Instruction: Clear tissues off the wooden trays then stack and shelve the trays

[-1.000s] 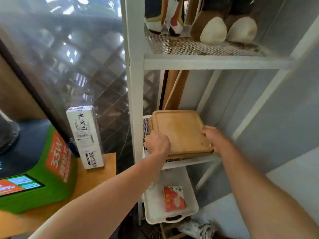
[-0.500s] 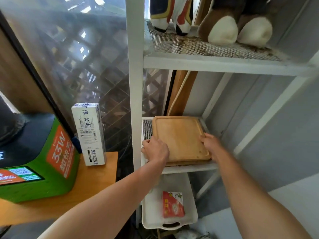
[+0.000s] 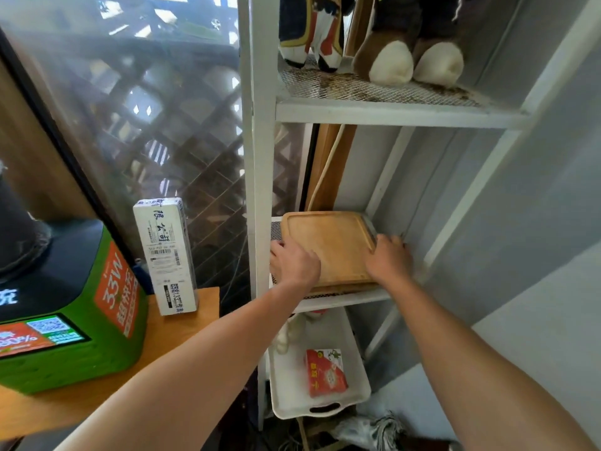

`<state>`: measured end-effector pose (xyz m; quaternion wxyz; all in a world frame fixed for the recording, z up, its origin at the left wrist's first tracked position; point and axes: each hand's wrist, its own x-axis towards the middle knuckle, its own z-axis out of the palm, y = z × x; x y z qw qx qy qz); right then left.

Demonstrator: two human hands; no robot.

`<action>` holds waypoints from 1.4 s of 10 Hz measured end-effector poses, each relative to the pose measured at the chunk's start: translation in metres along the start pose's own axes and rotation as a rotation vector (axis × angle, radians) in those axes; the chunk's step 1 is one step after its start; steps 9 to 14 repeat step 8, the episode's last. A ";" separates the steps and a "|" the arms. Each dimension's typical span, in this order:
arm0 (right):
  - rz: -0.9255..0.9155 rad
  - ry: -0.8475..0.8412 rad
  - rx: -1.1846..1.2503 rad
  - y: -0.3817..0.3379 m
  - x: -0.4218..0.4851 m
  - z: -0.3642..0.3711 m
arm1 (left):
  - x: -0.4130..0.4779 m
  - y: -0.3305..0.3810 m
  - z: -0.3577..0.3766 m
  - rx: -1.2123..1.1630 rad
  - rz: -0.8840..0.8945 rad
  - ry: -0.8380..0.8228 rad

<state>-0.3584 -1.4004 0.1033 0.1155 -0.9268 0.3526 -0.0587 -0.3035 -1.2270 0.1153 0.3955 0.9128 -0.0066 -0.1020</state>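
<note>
Head view: the wooden trays (image 3: pixel 328 247) lie flat as a stack on the mesh middle shelf (image 3: pixel 344 301) of a white rack, their near edge close to the shelf's front rail; the left hand (image 3: pixel 294 263) rests on the near left corner, fingers curled over the edge; the right hand (image 3: pixel 388 260) presses the right edge, fingers spread and touching the wood; below, a white bin (image 3: pixel 322 408) holds a red packet (image 3: pixel 325 372); left, a white box (image 3: pixel 166 255) stands on a wooden table (image 3: pixel 182 333) beside a green machine (image 3: pixel 65 320).
</note>
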 end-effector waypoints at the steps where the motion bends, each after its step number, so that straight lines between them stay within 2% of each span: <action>1: -0.087 0.077 -0.080 -0.008 -0.023 -0.012 | -0.010 0.001 -0.011 0.088 0.195 0.026; 3: -0.123 0.201 -0.071 -0.015 -0.093 -0.038 | -0.059 -0.001 -0.035 0.246 0.575 -0.120; 5: -0.001 0.213 -0.036 -0.038 -0.194 -0.036 | -0.099 -0.067 -0.087 0.104 0.717 -0.388; 6: 0.099 0.087 -0.023 -0.065 -0.260 -0.008 | -0.110 -0.131 -0.121 0.202 0.752 -0.470; 8: 0.131 -0.212 -0.026 -0.131 -0.364 0.042 | -0.119 -0.227 -0.190 0.508 0.800 -0.655; 14: 0.131 -0.212 -0.026 -0.131 -0.364 0.042 | -0.119 -0.227 -0.190 0.508 0.800 -0.655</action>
